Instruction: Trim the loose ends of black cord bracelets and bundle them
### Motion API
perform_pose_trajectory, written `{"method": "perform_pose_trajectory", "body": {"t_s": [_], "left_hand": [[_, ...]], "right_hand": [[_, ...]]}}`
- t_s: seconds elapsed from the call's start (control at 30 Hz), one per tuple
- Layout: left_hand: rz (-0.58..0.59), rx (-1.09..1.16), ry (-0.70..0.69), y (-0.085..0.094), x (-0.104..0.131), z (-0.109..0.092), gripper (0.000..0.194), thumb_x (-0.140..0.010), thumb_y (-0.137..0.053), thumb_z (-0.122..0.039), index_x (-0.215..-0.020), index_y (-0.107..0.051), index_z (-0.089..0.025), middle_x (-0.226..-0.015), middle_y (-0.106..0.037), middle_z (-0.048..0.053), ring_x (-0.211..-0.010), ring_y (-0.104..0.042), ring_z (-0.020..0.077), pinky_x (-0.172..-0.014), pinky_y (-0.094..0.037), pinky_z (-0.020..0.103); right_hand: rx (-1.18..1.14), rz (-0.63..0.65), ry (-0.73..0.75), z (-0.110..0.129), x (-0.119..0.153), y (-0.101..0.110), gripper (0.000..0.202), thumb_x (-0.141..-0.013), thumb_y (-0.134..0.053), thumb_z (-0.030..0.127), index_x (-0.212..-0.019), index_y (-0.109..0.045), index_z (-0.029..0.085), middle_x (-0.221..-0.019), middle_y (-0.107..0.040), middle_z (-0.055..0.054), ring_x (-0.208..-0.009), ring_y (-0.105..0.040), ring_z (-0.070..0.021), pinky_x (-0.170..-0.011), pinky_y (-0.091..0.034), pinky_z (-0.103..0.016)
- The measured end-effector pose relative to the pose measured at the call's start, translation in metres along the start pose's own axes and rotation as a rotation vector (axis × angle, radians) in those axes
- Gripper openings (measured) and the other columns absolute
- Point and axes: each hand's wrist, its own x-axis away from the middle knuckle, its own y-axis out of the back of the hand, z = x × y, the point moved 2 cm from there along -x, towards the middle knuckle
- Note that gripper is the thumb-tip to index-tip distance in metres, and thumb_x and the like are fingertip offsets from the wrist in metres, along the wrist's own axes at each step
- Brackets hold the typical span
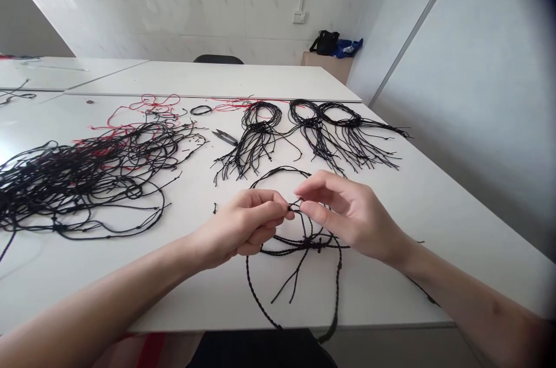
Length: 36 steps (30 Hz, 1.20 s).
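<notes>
Desk (434, 211): directly before us.
Cord coil (307, 244): on the desk's near middle, strands reaching the edge on our side.
Left hand (247, 222): over the coil's left side.
Right hand (345, 211): over the coil's right side, just beside our left.
Cord heap (82, 174): to our left on the desk.
Loose threads (150, 105): among and behind the heap.
Three bundles (309, 123): in a row beyond our hands, rightward.
Snips (225, 137): between the heap and the leftmost bundle.
Ring (201, 113): behind the snips, slightly left.
Far desk (208, 80): behind ours, a chair (218, 59) at its far side.
Box (334, 68): beyond the far desk's right end, two bags (326, 42) on top.
</notes>
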Motion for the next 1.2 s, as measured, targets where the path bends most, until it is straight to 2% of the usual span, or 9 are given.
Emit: {"method": "perform_pose_trajectory", "body": {"t_s": [0.27, 0.4, 0.57, 0.67, 0.83, 1.0, 1.2], "left_hand": [[0.02, -0.056, 0.009, -0.0009, 0.001, 0.0031, 0.02, -0.087, -0.054, -0.027, -0.069, -0.049, -0.019, -0.05, -0.02, -0.009, -0.04, -0.013, 0.0032, -0.03, -0.012, 0.009], [0.044, -0.09, -0.004, -0.0018, 0.0019, 0.0034, 0.022, -0.089, -0.054, -0.036, -0.074, -0.052, -0.02, -0.049, -0.017, -0.01, -0.04, -0.011, 0.0034, -0.031, -0.011, 0.01], [0.008, -0.125, 0.029, -0.0042, 0.0038, 0.0018, 0.019, -0.088, -0.055, -0.037, -0.079, -0.053, -0.021, -0.047, -0.015, -0.011, -0.039, -0.011, 0.0036, -0.031, -0.01, 0.01], [0.009, -0.063, 0.066, -0.0045, 0.0034, 0.0013, 0.016, -0.087, -0.054, -0.032, -0.076, -0.052, -0.02, -0.052, -0.018, -0.01, -0.04, -0.01, 0.0034, -0.03, -0.009, 0.011], [0.015, 0.002, 0.087, -0.0041, 0.0026, 0.0032, 0.014, -0.084, -0.052, -0.023, -0.072, -0.045, -0.02, -0.054, -0.019, -0.01, -0.041, -0.009, 0.0037, -0.03, -0.007, 0.011], [0.004, -0.083, 0.072, -0.0059, 0.0051, 0.0038, 0.014, -0.09, -0.049, -0.03, -0.079, -0.048, -0.023, -0.049, -0.016, -0.011, -0.039, -0.007, 0.0042, -0.03, -0.008, 0.011], [0.011, -0.12, 0.096, -0.0087, 0.0046, 0.0016, 0.017, -0.092, -0.049, -0.035, -0.081, -0.048, -0.022, -0.048, -0.018, -0.012, -0.039, -0.008, 0.0039, -0.03, -0.01, 0.009]], "right_hand": [[-0.021, 0.053, 0.0, 0.0014, 0.0002, -0.0029, 0.007, -0.089, -0.059, 0.02, -0.095, -0.063, 0.019, -0.09, -0.063, 0.0, -0.085, -0.061, -0.0105, -0.081, -0.052, -0.023], [-0.04, 0.094, -0.019, 0.0016, 0.001, -0.004, 0.011, -0.088, -0.055, 0.014, -0.094, -0.063, 0.019, -0.088, -0.064, -0.001, -0.084, -0.061, -0.0122, -0.078, -0.052, -0.026], [0.036, 0.063, -0.057, 0.0007, 0.0025, -0.0011, 0.008, -0.089, -0.057, 0.021, -0.082, -0.061, 0.018, -0.077, -0.062, 0.0, -0.072, -0.057, -0.0121, -0.064, -0.048, -0.024], [0.06, 0.041, -0.034, 0.0018, 0.0021, -0.0007, 0.011, -0.088, -0.057, 0.021, -0.077, -0.058, 0.019, -0.072, -0.058, 0.001, -0.068, -0.053, -0.0107, -0.059, -0.045, -0.023], [0.074, 0.035, -0.021, 0.0038, 0.0011, -0.0015, 0.011, -0.088, -0.057, 0.019, -0.076, -0.057, 0.019, -0.071, -0.057, 0.002, -0.067, -0.052, -0.0095, -0.061, -0.044, -0.021], [0.059, 0.041, -0.036, 0.0041, 0.0028, -0.0006, 0.01, -0.088, -0.058, 0.02, -0.078, -0.06, 0.019, -0.074, -0.06, 0.002, -0.07, -0.053, -0.0095, -0.064, -0.046, -0.021], [0.065, 0.047, -0.055, 0.0035, 0.0021, -0.0012, 0.01, -0.087, -0.058, 0.021, -0.078, -0.061, 0.019, -0.073, -0.059, 0.001, -0.069, -0.054, -0.0115, -0.06, -0.044, -0.023]]}}
